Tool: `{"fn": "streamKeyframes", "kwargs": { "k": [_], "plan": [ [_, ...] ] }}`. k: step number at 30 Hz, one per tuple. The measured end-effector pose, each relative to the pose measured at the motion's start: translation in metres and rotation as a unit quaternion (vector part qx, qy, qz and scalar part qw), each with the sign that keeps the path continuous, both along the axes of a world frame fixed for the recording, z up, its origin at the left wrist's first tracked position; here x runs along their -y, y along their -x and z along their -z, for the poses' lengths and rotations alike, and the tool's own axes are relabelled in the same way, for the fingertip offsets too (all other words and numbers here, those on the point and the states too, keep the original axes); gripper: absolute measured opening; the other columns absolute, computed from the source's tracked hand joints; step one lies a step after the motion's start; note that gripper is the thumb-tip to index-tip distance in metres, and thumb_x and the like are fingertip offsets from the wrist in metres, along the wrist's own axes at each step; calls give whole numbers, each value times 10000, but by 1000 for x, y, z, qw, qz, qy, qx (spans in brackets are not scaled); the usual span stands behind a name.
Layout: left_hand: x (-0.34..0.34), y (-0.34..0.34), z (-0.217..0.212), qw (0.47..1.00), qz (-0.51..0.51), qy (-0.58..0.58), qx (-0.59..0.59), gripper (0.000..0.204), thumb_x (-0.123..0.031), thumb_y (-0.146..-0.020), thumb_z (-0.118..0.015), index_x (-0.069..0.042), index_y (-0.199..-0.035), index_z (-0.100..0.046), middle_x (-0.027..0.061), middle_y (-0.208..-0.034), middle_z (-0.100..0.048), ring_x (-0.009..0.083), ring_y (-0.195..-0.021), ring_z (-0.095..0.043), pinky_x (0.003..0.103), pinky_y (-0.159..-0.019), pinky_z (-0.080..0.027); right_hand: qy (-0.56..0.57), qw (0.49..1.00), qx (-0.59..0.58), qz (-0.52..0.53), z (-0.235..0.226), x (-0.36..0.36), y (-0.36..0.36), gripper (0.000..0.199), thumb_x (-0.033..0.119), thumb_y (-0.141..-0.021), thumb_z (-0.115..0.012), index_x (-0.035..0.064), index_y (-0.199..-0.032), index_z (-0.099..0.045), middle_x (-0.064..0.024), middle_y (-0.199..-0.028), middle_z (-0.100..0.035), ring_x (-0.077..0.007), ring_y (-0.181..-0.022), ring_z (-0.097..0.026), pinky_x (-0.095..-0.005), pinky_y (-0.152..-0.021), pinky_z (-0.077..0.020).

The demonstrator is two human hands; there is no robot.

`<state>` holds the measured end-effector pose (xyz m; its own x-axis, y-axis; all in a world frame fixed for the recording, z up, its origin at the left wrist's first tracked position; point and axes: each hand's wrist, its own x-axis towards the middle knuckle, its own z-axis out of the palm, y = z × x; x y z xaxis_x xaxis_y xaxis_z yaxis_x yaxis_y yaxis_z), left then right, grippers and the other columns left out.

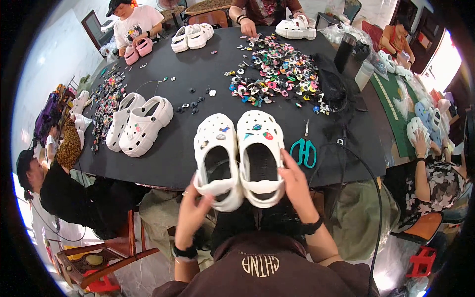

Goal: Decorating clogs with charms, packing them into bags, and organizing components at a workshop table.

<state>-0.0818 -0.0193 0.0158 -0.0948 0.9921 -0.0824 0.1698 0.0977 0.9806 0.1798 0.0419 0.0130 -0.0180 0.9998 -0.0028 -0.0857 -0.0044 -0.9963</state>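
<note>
A pair of white foam clogs stands side by side at the table's near edge, toes pointing away from me. The left clog (pixel 208 136) carries a few small charms, one of them blue. A strawberry-like red charm (pixel 268 135) and a blue-green one sit on the right clog (pixel 250 133). My left hand (pixel 194 212), slightly blurred, is closed on the left clog's heel and strap. My right hand (pixel 296 185) grips the outer side of the right clog near its heel, thumb hidden. Teal-handled scissors (pixel 303 151) lie just right of the pair.
The dark table (pixel 198 74) holds a large heap of colourful charms (pixel 279 74), a longer pile (pixel 107 99) at left, and another white clog pair (pixel 143 126). A black cable (pixel 368 171) runs down at right. A dark bottle (pixel 345 52) stands farther back. Several co-workers sit around.
</note>
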Motion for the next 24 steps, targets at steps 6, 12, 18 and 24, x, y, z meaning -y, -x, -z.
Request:
{"fn": "streamKeyframes", "kwargs": {
  "k": [6, 12, 18, 24],
  "plan": [
    [16, -33, 13, 995, 30, 11, -96, 745, -214, -806, -680, -64, -1411, -272, 138, -1344, -359, 220, -1153, -432, 328, -881, -430, 15, 998, 60, -17, 7, -13, -29, 463, 123, -873, -456, -44, -1303, -415, -165, -1320, -467, -217, -1204, -454, -293, -1003, -319],
    [14, -27, 11, 995, 45, 15, -93, 745, -220, -797, -690, -59, -1403, -289, 126, -1330, -366, 210, -1137, -437, 311, -870, -420, -185, 936, 284, 99, -32, -9, -22, 202, 114, -873, -555, -10, -1027, -593, -135, -1035, -600, -267, -940, -584, -312, -769, -464],
    [11, -28, 16, 992, 49, 0, -118, 735, -213, -798, -689, -49, -1397, -297, 133, -1309, -373, 201, -1108, -450, 308, -855, -431, -325, 776, 516, -160, -39, -26, 7, 436, 8, -778, -539, -48, -1203, -455, -249, -1137, -493, -373, -1066, -517, -423, -886, -448],
    [14, -29, 22, 998, 45, -18, -46, 733, -199, -805, -684, -41, -1400, -286, 137, -1303, -367, 197, -1077, -472, 304, -833, -455, -156, 750, 583, -271, -39, -47, 13, 423, -23, -758, -488, -42, -1180, -464, -272, -1080, -489, -402, -1047, -504, -432, -879, -452]
  ]
}}
